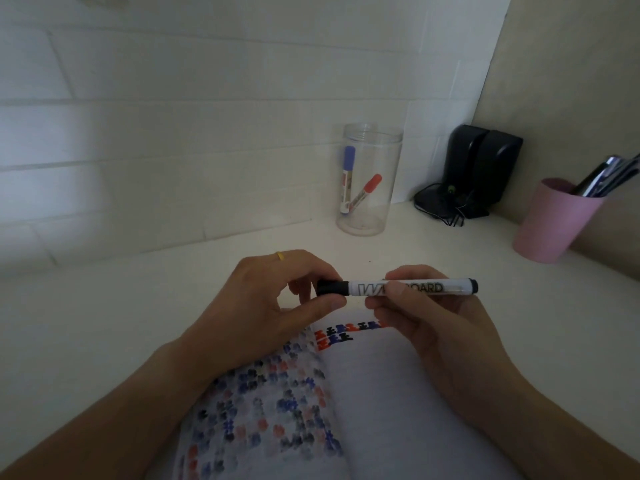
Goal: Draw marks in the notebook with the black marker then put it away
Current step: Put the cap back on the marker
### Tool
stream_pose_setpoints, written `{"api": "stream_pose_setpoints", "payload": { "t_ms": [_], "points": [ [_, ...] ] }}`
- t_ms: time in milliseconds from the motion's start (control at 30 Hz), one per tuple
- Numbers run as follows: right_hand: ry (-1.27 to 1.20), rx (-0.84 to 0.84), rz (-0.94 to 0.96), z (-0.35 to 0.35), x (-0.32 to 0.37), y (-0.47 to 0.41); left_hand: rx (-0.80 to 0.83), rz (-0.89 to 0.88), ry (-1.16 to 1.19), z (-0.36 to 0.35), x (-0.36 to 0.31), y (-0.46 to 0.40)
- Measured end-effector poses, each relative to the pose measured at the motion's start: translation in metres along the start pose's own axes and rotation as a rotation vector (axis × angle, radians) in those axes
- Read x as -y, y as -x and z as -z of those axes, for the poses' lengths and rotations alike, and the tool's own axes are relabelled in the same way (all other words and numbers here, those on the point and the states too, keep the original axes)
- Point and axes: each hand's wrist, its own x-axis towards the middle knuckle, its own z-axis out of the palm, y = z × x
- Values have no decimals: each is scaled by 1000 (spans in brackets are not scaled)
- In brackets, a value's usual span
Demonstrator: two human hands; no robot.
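A dim white desk [104, 306] meets a tiled wall; the black marker [398, 287] lies level above the open notebook [374, 393], left hand [277, 299] pinching its cap [332, 287], right hand [426, 313] clamped on the barrel; behind stand a clear jar [370, 178] with two markers, speakers [481, 168], a pink cup [550, 223].

— Marker [398, 287]: smooth plastic, white barrel faintly glossy, black cap matt?
— Yes. Notebook [374, 393]: matt paper, ink bled through the left page.
— Jar [370, 181]?
— Clear, shiny, plastic by the look. Pink cup [550, 226] matt.
— Counter [104, 306]?
— Smooth, pale, dull. Wall [173, 116] of painted brick, matt. Speakers [485, 161] black, slightly glossy plastic.
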Motion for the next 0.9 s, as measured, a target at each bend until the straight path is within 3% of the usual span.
{"api": "stream_pose_setpoints", "payload": {
  "t_ms": [700, 900],
  "points": [
    [123, 5, 48, 0, 4, 2, 49, 68, 107, -8, -3, 3],
    [216, 62, 109, 2, 6, 0, -80, 67, 68, 6, 1, 0]
  ]
}}
